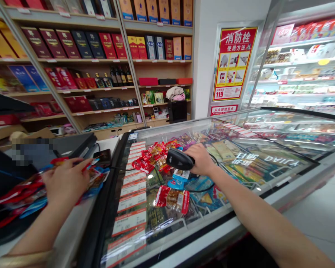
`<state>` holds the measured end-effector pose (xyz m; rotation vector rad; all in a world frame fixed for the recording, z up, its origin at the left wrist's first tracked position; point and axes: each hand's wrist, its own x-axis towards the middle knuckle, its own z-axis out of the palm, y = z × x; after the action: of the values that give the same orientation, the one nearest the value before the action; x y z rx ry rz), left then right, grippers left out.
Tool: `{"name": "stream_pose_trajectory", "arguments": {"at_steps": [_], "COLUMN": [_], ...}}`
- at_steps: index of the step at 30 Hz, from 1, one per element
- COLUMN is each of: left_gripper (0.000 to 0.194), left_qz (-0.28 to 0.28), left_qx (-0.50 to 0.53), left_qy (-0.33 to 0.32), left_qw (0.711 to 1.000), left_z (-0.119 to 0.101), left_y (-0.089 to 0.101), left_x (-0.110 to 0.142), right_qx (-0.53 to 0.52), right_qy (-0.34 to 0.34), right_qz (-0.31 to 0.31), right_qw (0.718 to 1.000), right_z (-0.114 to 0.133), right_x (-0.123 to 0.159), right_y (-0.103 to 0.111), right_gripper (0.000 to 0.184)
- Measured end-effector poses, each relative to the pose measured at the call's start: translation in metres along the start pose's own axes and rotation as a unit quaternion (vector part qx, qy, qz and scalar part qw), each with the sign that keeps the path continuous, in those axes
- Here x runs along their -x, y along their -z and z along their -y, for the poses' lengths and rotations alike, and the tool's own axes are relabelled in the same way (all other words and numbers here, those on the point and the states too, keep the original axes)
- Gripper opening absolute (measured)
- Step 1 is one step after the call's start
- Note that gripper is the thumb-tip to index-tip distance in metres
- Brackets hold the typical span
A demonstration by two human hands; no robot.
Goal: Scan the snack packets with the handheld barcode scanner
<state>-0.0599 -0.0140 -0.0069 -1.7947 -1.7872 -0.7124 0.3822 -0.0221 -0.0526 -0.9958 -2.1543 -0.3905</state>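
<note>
My right hand (202,159) is closed around a black handheld barcode scanner (179,159), held over the glass lid of a chest freezer (268,175); the scanner's head points left toward a heap of red snack packets (152,155). A red-ended packet (172,198) and a small blue and white packet (179,178) lie on the glass just below the scanner. My left hand (67,182) rests fingers-down on a pile of red and blue snack packets (25,197) on the counter at the left; whether it grips any I cannot tell.
A black phone (102,158) lies by the pile, near a dark till unit (72,145). Price labels (131,193) line the freezer's left edge. Shelves of boxed goods (100,44) fill the back wall. A red fire-hydrant poster (234,63) and a glass cooler (301,67) stand right.
</note>
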Motion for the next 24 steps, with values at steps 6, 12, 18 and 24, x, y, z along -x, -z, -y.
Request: {"name": "stream_pose_trajectory", "arguments": {"at_steps": [6, 12, 18, 24], "left_gripper": [0.034, 0.050, 0.046, 0.041], "left_qz": [0.032, 0.066, 0.270, 0.309], "left_qx": [0.016, 0.179, 0.344, 0.342], "left_qy": [0.027, -0.094, -0.331, -0.336], "left_qw": [0.999, 0.977, 0.836, 0.821], "left_z": [0.047, -0.028, -0.124, -0.157], "left_y": [-0.027, -0.006, 0.003, -0.007], "left_x": [0.010, 0.012, 0.039, 0.054], "right_qx": [0.005, 0.011, 0.030, 0.041], "right_qy": [-0.012, -0.038, -0.052, -0.052], "right_qz": [0.002, 0.015, 0.039, 0.048], "right_qw": [1.000, 0.999, 0.997, 0.997], "right_z": [-0.004, -0.009, -0.011, -0.014], "right_x": [0.001, 0.001, 0.001, 0.002], "right_y": [0.001, 0.000, 0.000, -0.001], "right_gripper": [0.027, 0.028, 0.030, 0.031]}}
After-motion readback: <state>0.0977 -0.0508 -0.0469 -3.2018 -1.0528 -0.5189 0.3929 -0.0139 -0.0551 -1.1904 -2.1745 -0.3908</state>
